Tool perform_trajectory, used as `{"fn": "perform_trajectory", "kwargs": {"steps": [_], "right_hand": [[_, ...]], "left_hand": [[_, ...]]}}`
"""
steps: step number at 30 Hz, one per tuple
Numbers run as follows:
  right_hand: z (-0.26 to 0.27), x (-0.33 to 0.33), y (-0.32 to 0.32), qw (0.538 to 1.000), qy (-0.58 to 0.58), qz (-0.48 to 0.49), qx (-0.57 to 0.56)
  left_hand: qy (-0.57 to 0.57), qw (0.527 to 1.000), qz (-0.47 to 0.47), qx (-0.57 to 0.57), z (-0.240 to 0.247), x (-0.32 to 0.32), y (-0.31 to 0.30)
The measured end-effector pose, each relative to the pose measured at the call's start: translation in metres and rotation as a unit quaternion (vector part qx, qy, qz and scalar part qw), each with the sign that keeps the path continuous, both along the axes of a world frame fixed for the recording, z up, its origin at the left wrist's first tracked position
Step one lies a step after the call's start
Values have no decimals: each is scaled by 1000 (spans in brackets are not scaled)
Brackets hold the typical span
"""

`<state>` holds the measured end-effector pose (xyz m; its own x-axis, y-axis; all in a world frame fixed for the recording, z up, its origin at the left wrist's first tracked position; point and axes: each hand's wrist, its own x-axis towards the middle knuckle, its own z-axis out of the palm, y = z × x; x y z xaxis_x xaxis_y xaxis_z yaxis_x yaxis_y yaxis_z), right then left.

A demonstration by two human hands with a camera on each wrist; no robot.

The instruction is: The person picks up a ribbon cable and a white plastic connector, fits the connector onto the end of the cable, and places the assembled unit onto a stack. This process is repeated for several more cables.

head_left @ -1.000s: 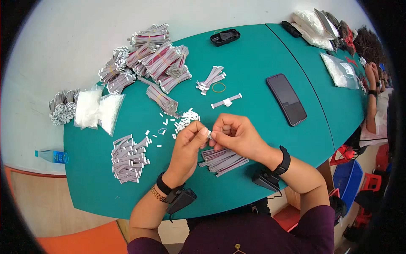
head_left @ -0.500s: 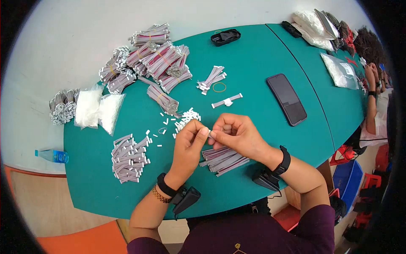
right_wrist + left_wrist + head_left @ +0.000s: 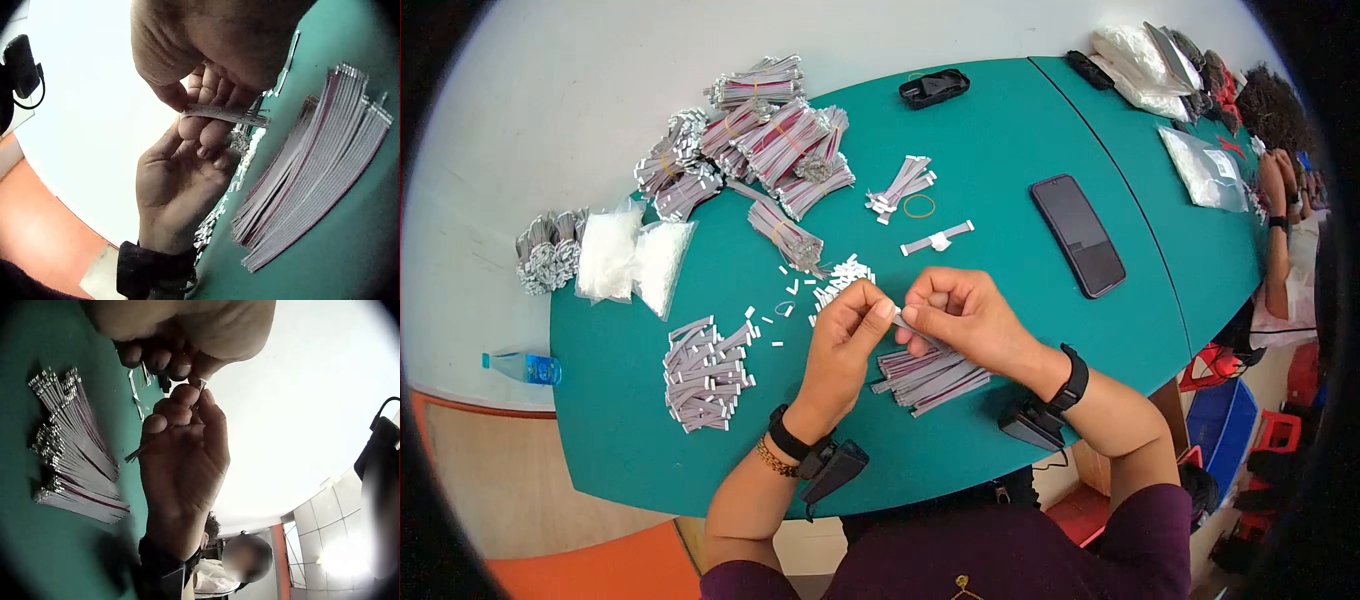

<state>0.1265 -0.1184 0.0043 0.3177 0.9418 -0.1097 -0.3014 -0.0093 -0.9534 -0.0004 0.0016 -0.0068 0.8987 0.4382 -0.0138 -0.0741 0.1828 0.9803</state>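
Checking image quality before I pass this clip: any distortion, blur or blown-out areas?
Head view: strong fisheye bows the green table, corners dark, light even. Left wrist view: left hand close and soft, white background blown out. Right wrist view: right hand blurred near the lens; pinched ribbon strip and cable stack sharper.

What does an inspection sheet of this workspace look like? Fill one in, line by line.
Surface: teal table, crowded on its left half.
Job's things: ribbon strip held off the table; loose strips beneath; white end pieces beyond.
Clutter: banded bundles, plastic bags, phone, rubber band, black case.
Grips: left hand and right hand both pinch the ribbon strip.
Cables: thin black cord on a dark device, upper left of the right wrist view.
Surroundings: another person's arm far right; blue bin below.
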Motion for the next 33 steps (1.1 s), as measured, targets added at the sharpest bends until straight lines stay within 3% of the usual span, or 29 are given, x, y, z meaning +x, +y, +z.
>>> {"fn": "perform_trajectory", "kwargs": {"steps": [6, 12, 27, 33], "right_hand": [[0, 1, 0, 1000, 13, 13, -8], [-2, -7, -1, 999, -34, -13, -2], [-2, -5, -2, 1000, -6, -15, 5], [1, -1, -2, 999, 31, 11, -6]], "left_hand": [[9, 999, -7, 42, 1, -2, 5], [0, 981, 40, 192, -2, -1, 2], [-12, 982, 44, 182, 1, 0, 1], [4, 994, 17, 108, 4, 0, 0]]}}
